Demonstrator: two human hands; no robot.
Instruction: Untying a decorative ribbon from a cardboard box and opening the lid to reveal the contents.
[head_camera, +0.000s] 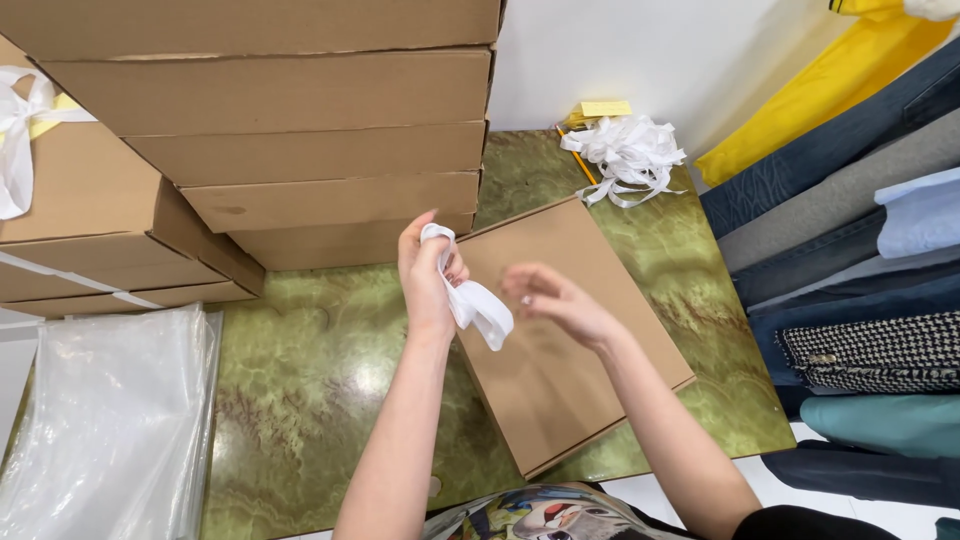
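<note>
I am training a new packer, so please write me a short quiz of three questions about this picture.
1. True or false: the left hand holds a white ribbon.
2. What lies on the green table under both hands? A) a flat brown box B) a plastic bag C) folded jeans
3. Fill in: a loose pile of ribbons lies at the far edge of the table, beside the ____ of boxes.

Key
1. True. The right hand is open beside the ribbon; whether it touches the ribbon cannot be told.
2. A, the flat box.
3. Stack.
</note>
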